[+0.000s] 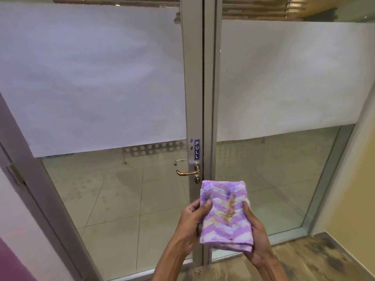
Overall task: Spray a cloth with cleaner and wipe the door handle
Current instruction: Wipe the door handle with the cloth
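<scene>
A folded purple and white zigzag cloth [224,216] with brownish stains is held in front of me. My left hand [190,226] grips its left edge, thumb on top. My right hand [256,238] supports its right side and underside. A brass lever door handle [185,172] sits on the metal door stile just above and left of the cloth, apart from it. A keyhole [197,178] lies below the handle. No spray bottle is in view.
A glass double door [121,199] with frosted film [91,82] fills the view, and a blue PULL sticker [197,149] is above the handle. Wooden floor [304,262] lies at the lower right, a yellow wall [357,189] on the right.
</scene>
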Tool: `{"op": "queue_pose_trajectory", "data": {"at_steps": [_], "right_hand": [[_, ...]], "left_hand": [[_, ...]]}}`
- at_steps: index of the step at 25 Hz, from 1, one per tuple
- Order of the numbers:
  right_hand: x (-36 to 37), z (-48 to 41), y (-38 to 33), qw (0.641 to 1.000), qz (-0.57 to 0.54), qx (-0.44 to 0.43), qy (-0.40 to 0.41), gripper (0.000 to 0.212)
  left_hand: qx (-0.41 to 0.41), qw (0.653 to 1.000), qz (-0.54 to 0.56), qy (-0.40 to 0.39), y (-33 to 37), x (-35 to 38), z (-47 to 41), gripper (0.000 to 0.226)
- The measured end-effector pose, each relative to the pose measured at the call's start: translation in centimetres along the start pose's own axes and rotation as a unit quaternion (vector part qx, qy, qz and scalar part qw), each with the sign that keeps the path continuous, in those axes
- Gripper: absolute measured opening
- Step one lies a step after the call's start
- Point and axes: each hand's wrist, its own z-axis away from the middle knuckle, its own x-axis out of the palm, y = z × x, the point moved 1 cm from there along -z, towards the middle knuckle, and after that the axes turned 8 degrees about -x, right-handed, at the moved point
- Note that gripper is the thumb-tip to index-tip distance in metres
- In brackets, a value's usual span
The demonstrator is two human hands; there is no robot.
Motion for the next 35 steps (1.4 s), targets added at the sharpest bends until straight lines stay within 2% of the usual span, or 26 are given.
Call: {"op": "queue_pose_trajectory", "data": {"at_steps": [6, 8, 12, 14, 16, 18, 20, 21, 23, 26, 28, 30, 31, 33, 35], "right_hand": [[-0.6, -10.0, -4.2, 0.998, -0.037, -0.005, -0.040, 0.064], [-0.8, -12.2, -4.6, 0.998, -0.040, -0.010, -0.037, 0.067], [-1.1, -16.4, -5.0, 0.998, -0.035, 0.012, -0.041, 0.068], [-1.5, -18.1, -5.1, 0.997, -0.058, 0.013, -0.042, 0.069], [-2.0, -19.5, -5.4, 0.997, -0.063, 0.004, -0.035, 0.069], [-2.5, -20.4, -5.9, 0.999, -0.030, -0.007, -0.024, 0.068], [-2.9, -21.4, -6.3, 1.000, 0.010, -0.022, 0.001, 0.066], [-3.1, -22.0, -6.5, 0.999, 0.018, -0.037, 0.018, 0.065], [-3.0, -23.5, -6.9, 0.995, 0.028, -0.079, 0.057, 0.066], [-1.8, -26.3, -7.7, 0.974, 0.093, -0.170, 0.118, 0.058], [-0.3, -28.1, -7.9, 0.935, 0.203, -0.240, 0.167, 0.059], [1.0, -30.0, -7.5, 0.869, 0.336, -0.294, 0.213, 0.076], [1.4, -31.0, -7.0, 0.832, 0.396, -0.317, 0.224, 0.082], [2.0, -33.3, -5.6, 0.761, 0.494, -0.359, 0.218, 0.075], [2.4, -35.6, -4.1, 0.700, 0.561, -0.396, 0.195, 0.064]], "left_hand": [[0.015, 1.000, -0.004, 0.006, 5.0, 0.9, -9.3, 0.022], [0.023, 0.999, -0.038, 0.030, 6.3, 0.8, -10.7, 0.026], [0.063, 0.983, -0.112, 0.133, 8.7, -0.6, -13.9, 0.054], [0.094, 0.977, -0.126, 0.144, 9.9, -1.4, -15.5, 0.049], [0.143, 0.956, -0.203, 0.155, 12.0, -1.5, -17.2, 0.036], [0.230, 0.903, -0.320, 0.173, 14.8, -1.3, -19.0, 0.027], [0.320, 0.819, -0.441, 0.178, 18.0, -0.9, -21.4, 0.036], [0.357, 0.768, -0.504, 0.171, 19.8, -0.8, -22.8, 0.043], [0.410, 0.643, -0.628, 0.155, 23.4, -0.5, -25.3, 0.048], [0.467, 0.482, -0.726, 0.148, 28.0, -0.8, -28.5, 0.051], [0.497, 0.392, -0.759, 0.153, 30.0, -1.3, -30.3, 0.054], [0.529, 0.319, -0.772, 0.151, 31.3, -1.7, -32.0, 0.053], [0.542, 0.293, -0.773, 0.149, 31.8, -2.0, -32.8, 0.052], [0.558, 0.266, -0.773, 0.145, 32.6, -2.5, -34.1, 0.052], [0.569, 0.254, -0.768, 0.146, 33.1, -3.1, -35.1, 0.052]]}}
